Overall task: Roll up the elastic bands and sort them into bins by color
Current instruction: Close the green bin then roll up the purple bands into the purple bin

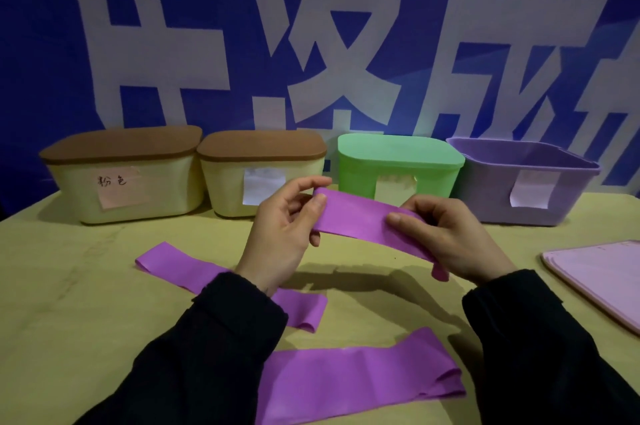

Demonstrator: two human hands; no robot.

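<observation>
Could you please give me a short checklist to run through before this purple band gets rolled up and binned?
1. Both ends held: ok. The left hand and right hand pinch the held band.
2. Band flat, untwisted: ok between the hands.
3. Rolling started: not ok, it is still unrolled.
4. Purple bin open: ok; the pink lid lies on the table.
5. Bin's label matches: cannot tell, unreadable.
6. Other bands: not ok; two bands lie unrolled.

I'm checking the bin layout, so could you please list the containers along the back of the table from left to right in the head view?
Cream bin with the pink note → cream bin with a white label → green bin → open purple bin.
</observation>
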